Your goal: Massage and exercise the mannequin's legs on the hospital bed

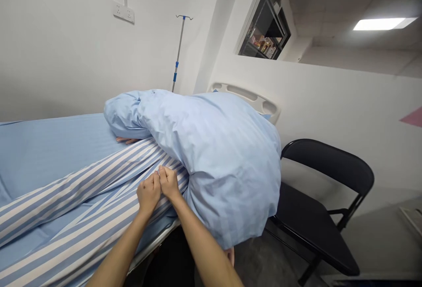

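Note:
A figure in blue-and-white striped trousers (108,208) lies on the bed, with its upper body hidden under a light blue quilt (224,146). My left hand (149,191) is closed on the trousers near the waist, and its fingers face away from me. Right beside it, almost touching, my right hand (169,182) is also closed on the striped cloth, close to the quilt's edge. Fabric bunches around both fists. From under the quilt's far side peeks a hand (127,139) of the figure; another skin-coloured part (230,255) shows below its near edge.
Light blue sheeting (49,142) covers the bed, whose pale headboard (244,91) rises behind the quilt. An IV pole (180,54) stands by the wall. To the right is a black folding chair (313,216). The bed's metal side rail (153,245) runs near my arms.

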The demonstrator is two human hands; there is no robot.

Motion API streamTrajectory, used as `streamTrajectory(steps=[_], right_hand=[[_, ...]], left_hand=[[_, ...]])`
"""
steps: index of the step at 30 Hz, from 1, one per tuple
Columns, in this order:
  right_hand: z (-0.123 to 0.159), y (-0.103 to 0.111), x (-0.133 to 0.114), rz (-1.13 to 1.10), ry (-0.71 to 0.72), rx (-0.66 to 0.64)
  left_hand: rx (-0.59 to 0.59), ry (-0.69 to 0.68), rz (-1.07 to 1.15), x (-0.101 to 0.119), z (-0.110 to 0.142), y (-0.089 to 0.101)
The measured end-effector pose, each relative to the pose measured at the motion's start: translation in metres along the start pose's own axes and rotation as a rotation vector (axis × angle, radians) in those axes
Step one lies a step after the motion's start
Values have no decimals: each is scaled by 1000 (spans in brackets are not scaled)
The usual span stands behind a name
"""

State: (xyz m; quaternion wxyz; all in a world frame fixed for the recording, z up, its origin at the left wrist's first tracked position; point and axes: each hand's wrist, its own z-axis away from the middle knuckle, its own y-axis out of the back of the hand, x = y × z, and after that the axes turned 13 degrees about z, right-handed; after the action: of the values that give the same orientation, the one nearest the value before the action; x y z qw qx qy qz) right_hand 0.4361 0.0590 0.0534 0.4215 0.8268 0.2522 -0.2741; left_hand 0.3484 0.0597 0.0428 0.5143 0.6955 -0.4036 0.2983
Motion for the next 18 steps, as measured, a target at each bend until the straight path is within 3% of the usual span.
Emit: streamTrajectory(steps=[5,9,11,14,18], right_hand=[[2,-5,7,-121,-47,3],[-3,-3,12,-273,-141,29],[-5,-2,15,-326,-172,30],[-7,0,19,-372,-222,50],[-7,1,18,-347,-238,97]], left_hand=[[-30,22,275,18,-10,-3],[48,3,603,51,-18,-8],[64,23,683,57,-17,-13],[64,73,596,45,-12,-22],[-20,-24,409,21,-5,-28]])
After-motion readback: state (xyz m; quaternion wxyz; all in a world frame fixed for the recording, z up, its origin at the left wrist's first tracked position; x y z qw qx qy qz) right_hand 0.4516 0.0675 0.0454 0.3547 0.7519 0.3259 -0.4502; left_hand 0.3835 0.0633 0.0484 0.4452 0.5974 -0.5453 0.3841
